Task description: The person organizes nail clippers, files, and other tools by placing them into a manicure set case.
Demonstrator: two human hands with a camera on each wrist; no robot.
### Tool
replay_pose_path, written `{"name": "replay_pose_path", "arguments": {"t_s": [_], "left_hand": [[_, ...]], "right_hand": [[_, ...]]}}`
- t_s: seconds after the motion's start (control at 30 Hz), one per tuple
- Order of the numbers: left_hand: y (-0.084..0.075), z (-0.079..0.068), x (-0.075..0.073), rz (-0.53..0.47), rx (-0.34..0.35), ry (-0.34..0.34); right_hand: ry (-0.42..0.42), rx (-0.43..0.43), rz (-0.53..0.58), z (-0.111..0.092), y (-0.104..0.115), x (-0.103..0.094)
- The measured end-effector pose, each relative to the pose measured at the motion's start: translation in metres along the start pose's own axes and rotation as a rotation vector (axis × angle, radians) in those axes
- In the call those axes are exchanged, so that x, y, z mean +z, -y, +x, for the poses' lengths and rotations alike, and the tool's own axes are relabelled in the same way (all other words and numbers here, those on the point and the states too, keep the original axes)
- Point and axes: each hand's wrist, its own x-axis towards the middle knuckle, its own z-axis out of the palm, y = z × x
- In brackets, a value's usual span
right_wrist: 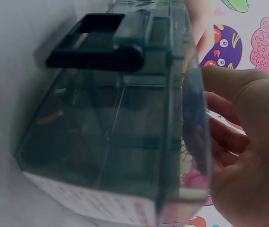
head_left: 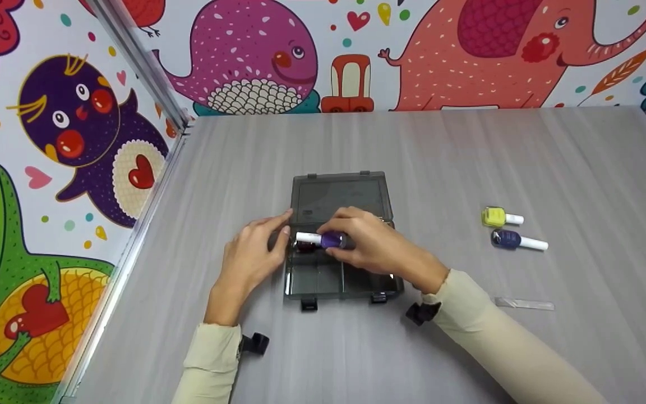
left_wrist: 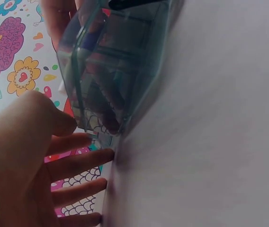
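A smoky see-through compartment box (head_left: pixel 314 280) stands on the table with its lid (head_left: pixel 337 196) swung back. Over its compartments, my right hand (head_left: pixel 379 241) pinches a purple nail polish bottle (head_left: pixel 331 240) between thumb and fingers, its white cap pointing left. Below that cap, a dark red nail polish bottle (head_left: pixel 305 246) shows inside a left compartment, partly covered. At the box's left side is my left hand (head_left: pixel 250 252), thumb right at the wall. The left wrist view shows its fingers (left_wrist: pixel 80 166) fairly straight and spread alongside the box.
To the right on the table lie a yellow nail polish bottle (head_left: pixel 493 216) and a dark blue one (head_left: pixel 506 239), both with white caps. A thin clear strip (head_left: pixel 525 304) is nearer the front. Cartoon-printed walls (head_left: pixel 435 62) border the back and left. Two black latches (head_left: pixel 309 304) stick out from the box's front.
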Motion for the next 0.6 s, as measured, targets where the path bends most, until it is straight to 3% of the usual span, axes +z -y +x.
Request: {"name": "replay_pose_path", "arguments": {"t_s": [0.6], "left_hand": [[0.0010,-0.0011,0.0012,0.022,0.007,-0.018]], "right_hand": [[0.010,-0.018,0.014,0.0062,0.0029,0.0081]]}}
